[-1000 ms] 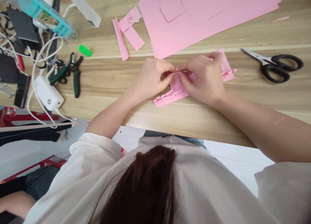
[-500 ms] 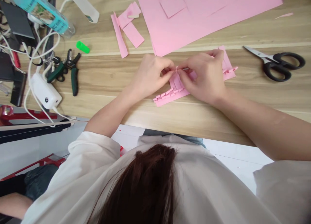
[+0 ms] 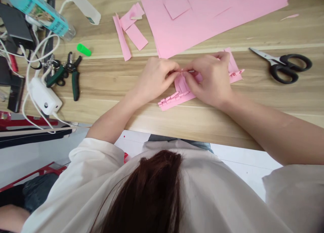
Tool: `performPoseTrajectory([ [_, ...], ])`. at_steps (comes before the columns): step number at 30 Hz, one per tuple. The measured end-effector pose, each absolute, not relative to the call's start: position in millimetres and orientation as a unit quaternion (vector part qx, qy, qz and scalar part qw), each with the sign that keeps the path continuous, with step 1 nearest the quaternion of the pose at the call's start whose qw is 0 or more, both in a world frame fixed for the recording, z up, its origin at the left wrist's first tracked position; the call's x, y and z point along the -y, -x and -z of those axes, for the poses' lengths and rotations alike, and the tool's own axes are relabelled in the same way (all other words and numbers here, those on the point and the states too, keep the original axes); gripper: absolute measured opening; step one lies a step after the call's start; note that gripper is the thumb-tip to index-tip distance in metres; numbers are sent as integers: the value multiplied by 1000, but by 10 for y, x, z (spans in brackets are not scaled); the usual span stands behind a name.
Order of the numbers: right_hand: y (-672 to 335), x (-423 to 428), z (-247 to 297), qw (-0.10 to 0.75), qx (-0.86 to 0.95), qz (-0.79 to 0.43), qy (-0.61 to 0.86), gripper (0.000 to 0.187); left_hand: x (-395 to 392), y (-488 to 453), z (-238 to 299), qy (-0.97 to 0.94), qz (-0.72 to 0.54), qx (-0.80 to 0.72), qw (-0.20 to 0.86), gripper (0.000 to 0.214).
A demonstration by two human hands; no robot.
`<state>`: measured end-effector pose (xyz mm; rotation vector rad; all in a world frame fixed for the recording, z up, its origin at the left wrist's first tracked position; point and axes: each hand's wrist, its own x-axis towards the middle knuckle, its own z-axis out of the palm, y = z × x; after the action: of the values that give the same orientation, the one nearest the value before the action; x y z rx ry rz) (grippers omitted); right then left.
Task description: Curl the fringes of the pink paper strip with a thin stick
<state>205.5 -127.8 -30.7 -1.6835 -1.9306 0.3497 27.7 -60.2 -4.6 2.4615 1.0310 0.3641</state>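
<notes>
My left hand and my right hand meet with their fingertips pinched close together. Between the fingertips is a small bit of pink paper, mostly covered by the fingers. Below them on the table lies a pink paper piece with several tiny rolled paper tubes in rows along its edge. My right hand rests over the middle of that piece and hides it. Another pink part with small curls shows to the right of my right hand.
Large pink paper sheets lie at the back, with pink strips to their left. Black-handled scissors rest on the right. Wire strippers, a green cap, a bottle and a white charger with cables crowd the left.
Both hands keep almost the same pinch over the pink paper. The whole view has shifted slightly, so the things on the table appear a little farther left.
</notes>
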Motion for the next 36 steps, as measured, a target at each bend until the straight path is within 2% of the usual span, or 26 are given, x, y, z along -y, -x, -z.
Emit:
performPoseTrajectory([
  [9, -2039, 1255, 354, 285, 705, -136, 635, 18, 630, -283, 24, -885, -139, -378, 232, 16],
  [15, -2064, 1278, 329, 274, 717, -151, 623, 32, 628, -273, 27, -877, -148, -377, 257, 14],
  [22, -2078, 1250, 379, 300, 719, -141, 611, 21, 647, -262, 33, -878, -171, -369, 253, 15],
  [29, -2095, 1257, 415, 330, 738, -98, 581, 28, 662, -264, 42, -888, -171, -354, 237, 16],
  [36, -2096, 1245, 456, 329, 741, -85, 579, 25, 670, -267, 31, -891, -178, -345, 235, 19],
])
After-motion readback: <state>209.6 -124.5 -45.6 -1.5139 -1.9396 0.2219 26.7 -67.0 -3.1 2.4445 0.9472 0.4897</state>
